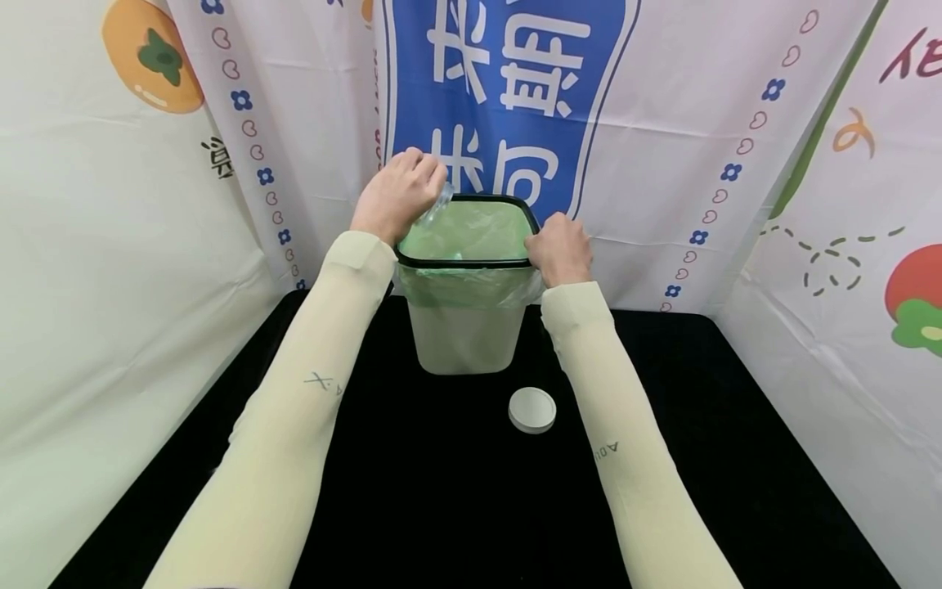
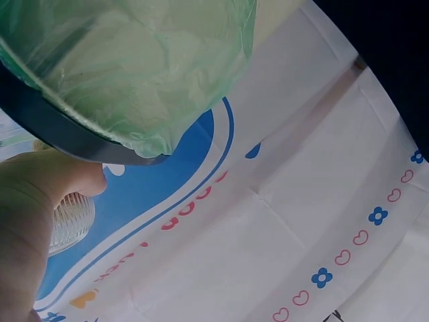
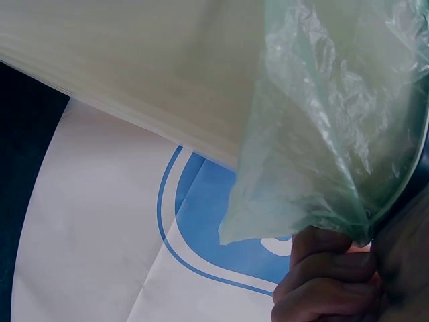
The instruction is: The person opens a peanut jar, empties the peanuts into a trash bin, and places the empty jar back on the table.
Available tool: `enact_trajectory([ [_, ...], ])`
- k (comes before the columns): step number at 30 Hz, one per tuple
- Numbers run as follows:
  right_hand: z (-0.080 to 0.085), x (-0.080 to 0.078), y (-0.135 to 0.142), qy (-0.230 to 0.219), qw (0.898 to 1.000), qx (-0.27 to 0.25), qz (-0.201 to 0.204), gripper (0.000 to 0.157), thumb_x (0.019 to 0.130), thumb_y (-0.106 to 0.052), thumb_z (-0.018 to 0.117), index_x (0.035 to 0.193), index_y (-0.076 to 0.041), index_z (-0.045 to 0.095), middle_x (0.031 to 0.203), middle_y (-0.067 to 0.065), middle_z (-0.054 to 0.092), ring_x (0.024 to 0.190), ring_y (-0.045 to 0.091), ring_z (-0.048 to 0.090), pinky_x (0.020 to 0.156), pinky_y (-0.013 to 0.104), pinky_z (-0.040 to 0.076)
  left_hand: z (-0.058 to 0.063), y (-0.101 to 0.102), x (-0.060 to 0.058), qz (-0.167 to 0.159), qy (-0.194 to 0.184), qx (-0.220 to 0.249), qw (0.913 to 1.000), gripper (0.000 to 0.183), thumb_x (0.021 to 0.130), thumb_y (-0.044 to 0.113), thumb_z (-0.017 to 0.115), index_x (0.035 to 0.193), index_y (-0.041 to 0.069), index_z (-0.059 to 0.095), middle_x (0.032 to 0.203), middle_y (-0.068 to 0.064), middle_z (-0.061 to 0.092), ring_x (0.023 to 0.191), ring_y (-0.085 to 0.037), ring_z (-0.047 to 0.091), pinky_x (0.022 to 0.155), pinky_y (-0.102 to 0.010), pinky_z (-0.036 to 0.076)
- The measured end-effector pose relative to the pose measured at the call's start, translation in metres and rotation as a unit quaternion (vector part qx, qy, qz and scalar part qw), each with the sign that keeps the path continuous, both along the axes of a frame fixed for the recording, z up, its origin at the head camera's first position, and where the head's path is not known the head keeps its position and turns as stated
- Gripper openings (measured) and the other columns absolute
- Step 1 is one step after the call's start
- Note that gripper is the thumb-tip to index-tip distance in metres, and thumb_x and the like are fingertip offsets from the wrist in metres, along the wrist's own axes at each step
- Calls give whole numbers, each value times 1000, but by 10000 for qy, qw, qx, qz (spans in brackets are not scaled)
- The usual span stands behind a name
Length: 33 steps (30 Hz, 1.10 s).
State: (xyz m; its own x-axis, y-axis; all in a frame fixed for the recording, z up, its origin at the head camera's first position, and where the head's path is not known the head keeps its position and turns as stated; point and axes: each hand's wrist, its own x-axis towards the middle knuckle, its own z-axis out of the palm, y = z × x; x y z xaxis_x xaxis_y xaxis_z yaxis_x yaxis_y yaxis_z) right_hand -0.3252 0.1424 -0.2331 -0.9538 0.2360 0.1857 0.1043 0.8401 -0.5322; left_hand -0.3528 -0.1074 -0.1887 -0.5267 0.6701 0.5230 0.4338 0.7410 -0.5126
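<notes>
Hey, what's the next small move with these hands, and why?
Probably tip the clear ribbed container a little more over the bin: the left hand holds it slanted toward the green liner, and the right hand grips the black rim, which should steady the bin.

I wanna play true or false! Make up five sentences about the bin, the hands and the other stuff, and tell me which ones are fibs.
1. The bin has a black rim. True.
2. The bag in the bin is red. False: it is see-through green.
3. The left hand holds a clear, ribbed container. True.
4. The right hand is holding the round white disc. False: the disc lies on the black table, and that hand is at the rim of the bin.
5. The blue part of the backdrop has white writing on it. True.
</notes>
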Motion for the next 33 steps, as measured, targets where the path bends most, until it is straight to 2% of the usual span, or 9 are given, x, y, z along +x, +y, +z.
enact_trajectory([
  [13,1,1,0,-15,10000,-34,-18,21,101,-22,55,85,-10,59,102,17,67,90,33,62,68,44,52,0,3,1,-60,74,-77,9999,46,90,-25,61,132,-8,58,131,-24,64,123,-40,62,114,-46,51],
  [25,0,2,0,111,9999,17,25,22,100,-21,56,80,-11,58,97,17,67,86,32,62,64,43,50,1,3,2,5,40,-202,9998,53,87,-25,64,136,-7,55,134,-22,64,124,-39,60,115,-45,50],
  [33,-1,0,1,42,10000,6,41,25,101,-22,55,78,-12,55,94,16,66,85,32,61,62,41,49,2,4,3,-34,270,-367,9990,49,87,-26,62,131,-6,56,130,-21,65,121,-39,61,113,-44,51],
])
